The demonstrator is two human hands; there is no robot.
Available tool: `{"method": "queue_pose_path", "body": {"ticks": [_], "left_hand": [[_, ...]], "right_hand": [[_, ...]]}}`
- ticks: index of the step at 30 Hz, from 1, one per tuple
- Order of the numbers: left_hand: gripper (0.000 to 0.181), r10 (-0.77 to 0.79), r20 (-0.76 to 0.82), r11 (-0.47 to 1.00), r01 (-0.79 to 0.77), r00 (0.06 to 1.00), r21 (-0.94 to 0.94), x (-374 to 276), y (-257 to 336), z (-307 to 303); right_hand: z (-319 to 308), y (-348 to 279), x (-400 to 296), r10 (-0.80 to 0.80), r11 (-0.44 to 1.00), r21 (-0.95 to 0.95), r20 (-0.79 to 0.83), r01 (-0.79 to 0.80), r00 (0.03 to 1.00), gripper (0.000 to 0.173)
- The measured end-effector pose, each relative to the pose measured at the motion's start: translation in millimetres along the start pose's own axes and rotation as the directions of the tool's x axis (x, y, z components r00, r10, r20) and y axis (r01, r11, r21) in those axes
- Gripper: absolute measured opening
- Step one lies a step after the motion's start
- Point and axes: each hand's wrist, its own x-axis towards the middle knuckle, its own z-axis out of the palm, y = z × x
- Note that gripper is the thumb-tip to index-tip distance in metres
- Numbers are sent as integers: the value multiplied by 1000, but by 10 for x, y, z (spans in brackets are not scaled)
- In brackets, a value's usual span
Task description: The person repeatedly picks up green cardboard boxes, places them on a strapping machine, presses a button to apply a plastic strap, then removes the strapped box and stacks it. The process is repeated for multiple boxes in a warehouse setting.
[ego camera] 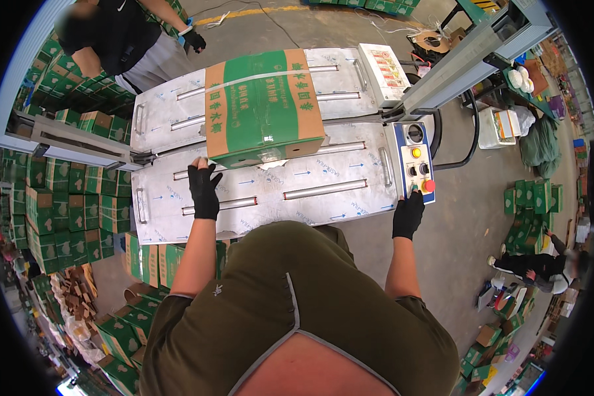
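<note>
A green and brown printed cardboard carton (262, 106) lies across the metal top (326, 198) of a strapping machine. One white plastic strap (257, 78) crosses the carton near its far side. My left hand (204, 190), in a black fingerless glove, is at the carton's near left corner with thumb and fingers apart; whether the fingertips press on the carton is unclear. On the right, my gloved right hand (409, 213) reaches the control panel (410, 161). A fingertip is at a green button (415, 188), beside a red mushroom button (428, 186).
The machine's metal arch (455, 64) spans the top. A co-worker in a black shirt (123, 39) stands at the far left. Stacked green cartons (62, 208) rise at left. Another person (534, 267) is at right. Black hoses (468, 148) curve off the machine's right side.
</note>
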Motion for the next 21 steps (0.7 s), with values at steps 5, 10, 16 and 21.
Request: {"method": "queue_pose_path", "body": {"ticks": [5,10,16,21], "left_hand": [[27,-146,-78,984,153,986,87,-608,-177,-493],[21,-248,-46,954,252,968,163,-859,-208,-413],[23,-185,38,971,176,982,162,-813,-139,-324],[24,-218,23,976,218,976,26,-657,13,-62]], "right_hand": [[38,-71,31,-36,999,-37,8,36,999,56],[-56,-40,62,-34,996,-75,104,42,994,59],[-135,-28,-29,-31,998,62,102,25,994,61],[-21,178,-91,-107,991,83,-41,110,993,63]]}}
